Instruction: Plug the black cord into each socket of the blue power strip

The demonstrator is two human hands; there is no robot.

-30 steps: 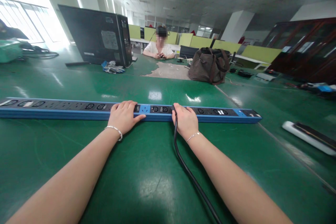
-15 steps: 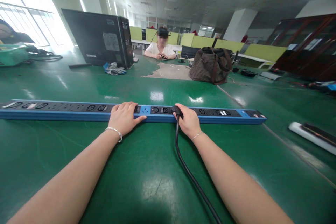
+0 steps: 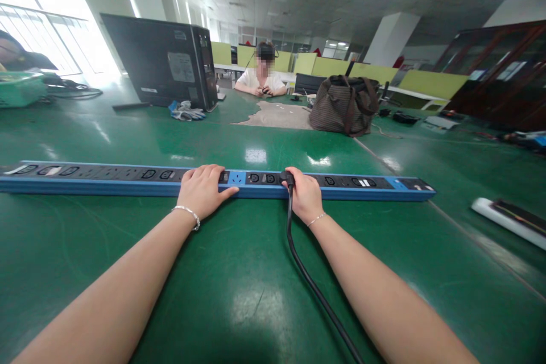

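Note:
A long blue-and-black power strip [image 3: 256, 191] lies crosswise on the green table, with black sockets and a few blue ones along its top. My left hand [image 3: 202, 186] grips it left of its middle, fingers over the top and thumb along the front side. To the right of that, my right hand [image 3: 305, 190] is closed round a black plug [image 3: 286, 177] at one of the sockets. How deep the plug sits is hidden by the fingers. From it a thick black cable [image 3: 307, 278] curves down and out of view at the bottom.
Beyond the strip stand a black computer case [image 3: 157, 62], grey-and-blue gloves [image 3: 186, 111] and a brown bag [image 3: 341, 105]. A person [image 3: 262, 77] sits at the far edge. A white bar-shaped object [image 3: 507, 222] lies at right, a green basket [image 3: 21, 90] at far left.
My right wrist has shifted very slightly to the left while the hand stays on the plug. The left hand and the power strip hold their places.

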